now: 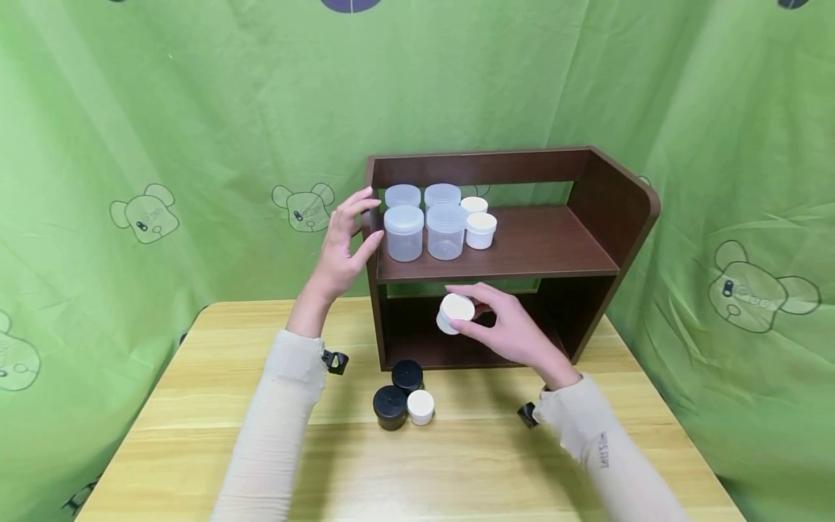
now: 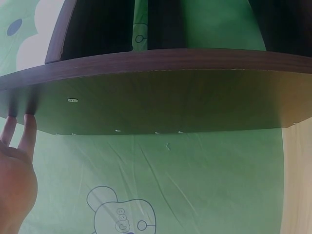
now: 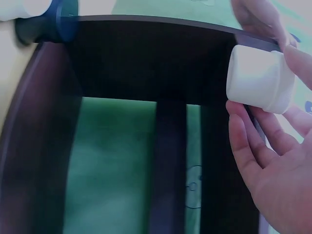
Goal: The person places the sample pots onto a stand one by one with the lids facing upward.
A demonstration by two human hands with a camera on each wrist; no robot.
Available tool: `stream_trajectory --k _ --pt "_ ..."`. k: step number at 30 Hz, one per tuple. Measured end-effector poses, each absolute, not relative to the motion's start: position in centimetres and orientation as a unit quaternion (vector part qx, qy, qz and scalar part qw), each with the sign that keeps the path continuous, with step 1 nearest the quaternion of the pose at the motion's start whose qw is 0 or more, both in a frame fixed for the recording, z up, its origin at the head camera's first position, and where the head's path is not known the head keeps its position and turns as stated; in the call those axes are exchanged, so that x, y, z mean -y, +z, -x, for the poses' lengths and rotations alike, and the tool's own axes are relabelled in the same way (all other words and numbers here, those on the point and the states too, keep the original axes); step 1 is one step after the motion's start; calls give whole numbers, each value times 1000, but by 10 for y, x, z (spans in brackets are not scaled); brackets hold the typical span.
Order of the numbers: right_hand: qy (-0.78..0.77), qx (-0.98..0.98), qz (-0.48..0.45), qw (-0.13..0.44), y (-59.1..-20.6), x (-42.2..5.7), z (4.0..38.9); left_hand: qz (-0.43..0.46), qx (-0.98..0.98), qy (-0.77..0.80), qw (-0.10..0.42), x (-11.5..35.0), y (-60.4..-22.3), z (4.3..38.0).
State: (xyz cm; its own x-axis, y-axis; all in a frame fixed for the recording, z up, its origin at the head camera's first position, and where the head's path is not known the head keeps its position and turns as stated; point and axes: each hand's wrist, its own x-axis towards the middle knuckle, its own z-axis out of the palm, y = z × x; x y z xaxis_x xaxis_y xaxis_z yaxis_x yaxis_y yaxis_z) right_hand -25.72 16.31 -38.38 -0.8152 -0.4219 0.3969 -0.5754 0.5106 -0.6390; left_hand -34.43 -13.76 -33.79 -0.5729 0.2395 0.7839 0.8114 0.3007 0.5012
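Note:
My right hand pinches a small white screw-lid jar between thumb and fingers, in front of the shelf's lower compartment. In the right wrist view the same jar lies tilted on its side against the fingers. My left hand is raised at the left side panel of the dark brown shelf, fingers extended. In the left wrist view two fingertips rest against the panel's outer face. On the upper board stand several translucent jars, with two white jars to their right.
In front of the shelf, two black-lidded jars and another white jar stand close together on the wooden table. A green curtain hangs behind and at both sides. The shelf's right panel rises above the upper board.

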Motion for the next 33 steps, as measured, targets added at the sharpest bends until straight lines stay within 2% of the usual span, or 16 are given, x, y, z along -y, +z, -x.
stream_trajectory --k 17,33 --pt "440 830 -241 245 -338 -185 276 360 747 -470 302 141 -338 346" --pt "448 817 -166 323 -313 -197 312 359 745 -476 299 141 -339 346"
